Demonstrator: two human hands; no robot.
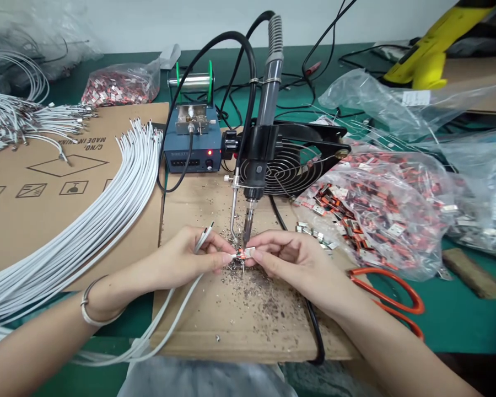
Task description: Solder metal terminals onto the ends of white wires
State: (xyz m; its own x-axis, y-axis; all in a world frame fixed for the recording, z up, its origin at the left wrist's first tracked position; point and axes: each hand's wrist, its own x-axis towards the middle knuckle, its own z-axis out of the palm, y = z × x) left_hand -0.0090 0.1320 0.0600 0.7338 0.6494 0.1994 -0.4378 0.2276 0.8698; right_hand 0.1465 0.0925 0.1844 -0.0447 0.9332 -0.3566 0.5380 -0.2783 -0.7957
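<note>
My left hand (190,253) is closed on white cables (192,286); one cable end is pinched between thumb and forefinger, and another sticks up above the fingers. Opposite it, my right hand (289,256) pinches a small orange and silver connector (248,252). The cable end meets the connector right below the tip of a mounted soldering iron (248,220). Beside the iron tip, a thin metal guide tube (233,209) curves down. Whether the iron tip touches the connector cannot be made out.
A bundle of white cables (119,204) lies on cardboard at left. Behind stand a blue soldering unit (194,143), a solder spool (192,81) and a black fan (289,165). At right are a bag of connectors (380,215) and orange-handled scissors (413,292). Metal bits litter the cardboard board (206,331).
</note>
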